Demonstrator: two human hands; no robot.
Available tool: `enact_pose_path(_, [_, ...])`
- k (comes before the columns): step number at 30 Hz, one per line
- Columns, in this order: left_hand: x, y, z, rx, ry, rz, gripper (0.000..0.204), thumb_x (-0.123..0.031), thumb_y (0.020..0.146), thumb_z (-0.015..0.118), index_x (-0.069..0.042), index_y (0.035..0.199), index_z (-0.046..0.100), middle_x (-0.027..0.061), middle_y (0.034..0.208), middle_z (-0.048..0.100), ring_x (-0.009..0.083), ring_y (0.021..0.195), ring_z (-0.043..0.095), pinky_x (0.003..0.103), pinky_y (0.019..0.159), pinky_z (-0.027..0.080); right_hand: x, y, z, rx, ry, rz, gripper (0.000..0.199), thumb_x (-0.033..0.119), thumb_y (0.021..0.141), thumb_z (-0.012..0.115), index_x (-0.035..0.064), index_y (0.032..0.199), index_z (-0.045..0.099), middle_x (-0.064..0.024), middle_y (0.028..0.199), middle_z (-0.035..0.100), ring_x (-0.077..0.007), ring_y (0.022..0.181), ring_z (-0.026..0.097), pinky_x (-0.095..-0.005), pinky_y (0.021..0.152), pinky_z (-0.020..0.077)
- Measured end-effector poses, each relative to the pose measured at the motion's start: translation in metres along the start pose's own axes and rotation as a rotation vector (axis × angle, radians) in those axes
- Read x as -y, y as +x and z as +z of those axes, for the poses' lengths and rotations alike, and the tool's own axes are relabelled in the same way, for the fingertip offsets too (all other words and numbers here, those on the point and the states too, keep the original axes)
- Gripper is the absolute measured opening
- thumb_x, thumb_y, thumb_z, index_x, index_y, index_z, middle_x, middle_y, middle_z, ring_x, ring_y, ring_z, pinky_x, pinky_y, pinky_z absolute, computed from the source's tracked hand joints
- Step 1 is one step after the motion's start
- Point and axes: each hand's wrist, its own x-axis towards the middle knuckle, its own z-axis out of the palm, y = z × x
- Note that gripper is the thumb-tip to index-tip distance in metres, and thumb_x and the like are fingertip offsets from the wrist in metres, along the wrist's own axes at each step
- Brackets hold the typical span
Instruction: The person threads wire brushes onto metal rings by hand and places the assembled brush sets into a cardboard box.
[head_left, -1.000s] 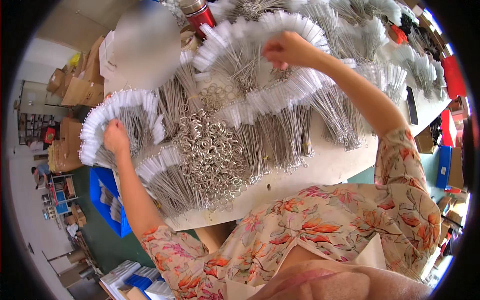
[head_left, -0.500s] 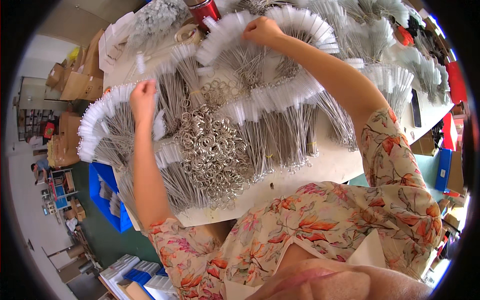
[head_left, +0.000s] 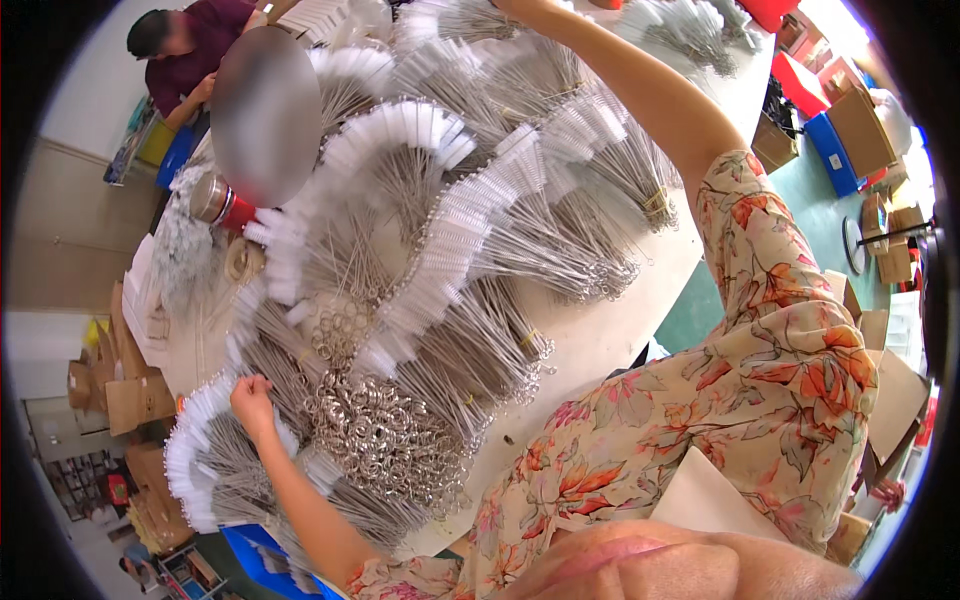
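Note:
My left hand (head_left: 252, 397) is closed at the left of the table, above thin wire brushes (head_left: 200, 440) with white bristle heads. Whether anything is in its fingers is too small to make out. My right arm reaches far across the table, and my right hand (head_left: 522, 8) is cut off by the top edge, its fingers hidden, near more white-bristled brushes (head_left: 465, 20). Between my arms lies a heap of shiny metal split rings (head_left: 385, 430). A long curved row of brushes (head_left: 450, 240) runs beside it, wire stems toward me.
A red metal tumbler (head_left: 235, 210) and a tape roll (head_left: 243, 260) stand at the table's left side. Grey bristle brushes (head_left: 185, 260) lie beyond. A person in a dark red top (head_left: 215, 35) is at the far left. Blue bins (head_left: 265, 560) and cardboard boxes (head_left: 140, 385) flank the table.
The view has swung, so the table appears turned. My right hand has reached farther out, to the top edge. My left hand stays closed near the left-hand brushes.

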Motion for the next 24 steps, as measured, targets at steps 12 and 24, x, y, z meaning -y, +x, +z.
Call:
enact_pose_path(12, [0.024,-0.009,-0.007,0.068,-0.128,-0.099,0.010,-0.005,0.079,0.055,0.003,0.077,0.060,0.0090,0.068,0.066,0.0135,0.059,0.057,0.026,0.059,0.045,-0.103,-0.012,0.006,0.484,-0.856,0.177,0.032,0.033,0.068,0.069,0.0094,0.089,0.065,-0.0117,0.089,0.065,-0.0282,0.085,0.062,-0.0393,0.071,0.0486])
enact_pose_path(24, [-0.085,-0.063,-0.040,-0.554,-0.483,0.062,0.015,-0.017,0.092,0.050,-0.001,0.093,0.051,0.0036,0.080,0.055,0.0075,0.049,0.040,0.023,0.045,0.033,-0.099,-0.013,0.003,0.410,-0.867,0.355,0.040,0.032,0.065,0.070,0.0096,0.098,0.064,-0.0127,0.105,0.063,-0.0282,0.101,0.059,-0.0409,0.083,0.0472])
